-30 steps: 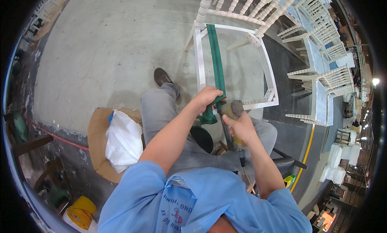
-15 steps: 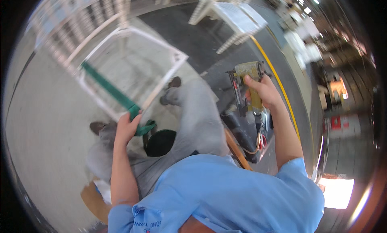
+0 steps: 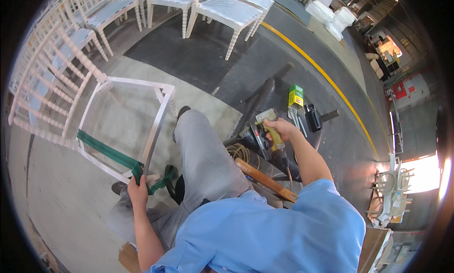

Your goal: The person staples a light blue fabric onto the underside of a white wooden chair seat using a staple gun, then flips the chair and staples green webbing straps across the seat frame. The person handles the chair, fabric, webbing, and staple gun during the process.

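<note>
My left hand [image 3: 138,190] grips a green webbing strap [image 3: 109,151] at the near corner of a white chair's open seat frame [image 3: 161,110]. From that corner the strap runs along one side of the frame to the corner by the spindle back, and its loose end trails down beside my leg. In my right hand [image 3: 283,130] is a yellow-and-black pneumatic staple gun [image 3: 267,126] with an air hose at its handle. The gun is held over a dark padded seat, apart from the chair. Nothing stretches across the middle of the seat frame.
On the dark padded seat [image 3: 261,99] lie a green-and-yellow box [image 3: 296,95], a black stapler-like tool [image 3: 312,117] and metal tools. A wooden-handled tool [image 3: 267,179] rests beside my right thigh. Several white chairs [image 3: 229,10] stand beyond, near a yellow floor line [image 3: 312,60].
My view has shifted, so the chair now appears lower and more of the dark seat shows. The staple gun has come lower and nearer my body. My left hand still holds the strap.
</note>
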Motion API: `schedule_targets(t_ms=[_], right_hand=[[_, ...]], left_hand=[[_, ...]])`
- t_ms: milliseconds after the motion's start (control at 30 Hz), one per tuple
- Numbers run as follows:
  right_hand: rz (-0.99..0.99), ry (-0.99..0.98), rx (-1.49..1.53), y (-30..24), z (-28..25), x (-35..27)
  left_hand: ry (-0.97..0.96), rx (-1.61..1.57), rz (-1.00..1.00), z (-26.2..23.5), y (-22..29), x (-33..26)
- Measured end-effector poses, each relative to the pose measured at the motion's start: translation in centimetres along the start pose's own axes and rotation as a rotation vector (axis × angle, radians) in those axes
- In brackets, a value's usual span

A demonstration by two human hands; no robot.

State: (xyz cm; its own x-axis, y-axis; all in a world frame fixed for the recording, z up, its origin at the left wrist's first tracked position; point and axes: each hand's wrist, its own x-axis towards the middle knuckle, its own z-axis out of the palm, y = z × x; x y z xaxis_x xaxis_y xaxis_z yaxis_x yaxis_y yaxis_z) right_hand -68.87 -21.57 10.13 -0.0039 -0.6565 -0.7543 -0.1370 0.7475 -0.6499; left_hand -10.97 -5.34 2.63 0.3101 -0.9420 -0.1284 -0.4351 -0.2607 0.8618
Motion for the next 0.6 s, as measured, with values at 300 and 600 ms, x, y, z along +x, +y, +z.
schedule_targets(t_ms=[300,600], right_hand=[[-0.351,0.709,-0.912,1.7,-3.9,-0.5],[-0.369,0.892,-1.070,2.7,-6.5,-0.8]], left_hand=[[0.033,-0.098,-0.034,1.0,-0.7,0.4],[0.049,-0.103,0.025,0.9,-0.6,0.4]])
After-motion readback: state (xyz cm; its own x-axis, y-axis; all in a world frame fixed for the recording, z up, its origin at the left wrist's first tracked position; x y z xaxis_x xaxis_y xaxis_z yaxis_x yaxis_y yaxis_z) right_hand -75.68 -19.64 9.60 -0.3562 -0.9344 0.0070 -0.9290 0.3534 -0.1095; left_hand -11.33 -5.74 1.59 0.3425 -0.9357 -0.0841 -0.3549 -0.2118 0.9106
